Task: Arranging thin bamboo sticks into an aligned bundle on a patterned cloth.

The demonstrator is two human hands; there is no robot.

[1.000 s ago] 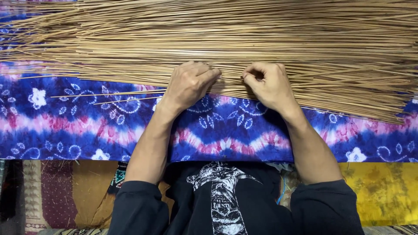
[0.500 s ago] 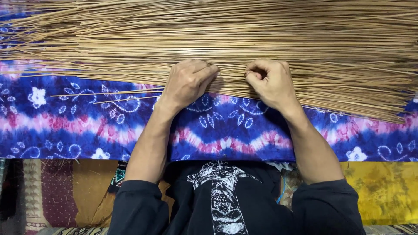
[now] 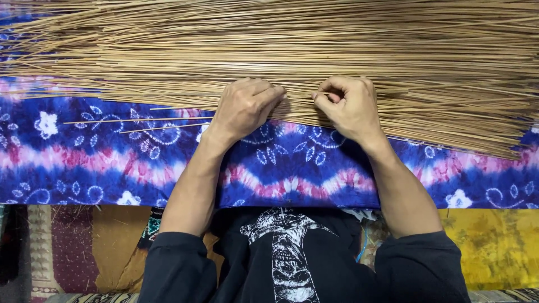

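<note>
Both hands rest at the near edge of the sticks (image 3: 337,50), which run crosswise: left hand (image 3: 244,106) lies flat and open, right hand (image 3: 348,106) pinches one stick.

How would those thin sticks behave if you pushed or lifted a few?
The sticks look long and very thin, so probably light and springy, bending when lifted. Round and loose, they would likely roll or scatter on the cloth; strays already lie near the left hand.
</note>
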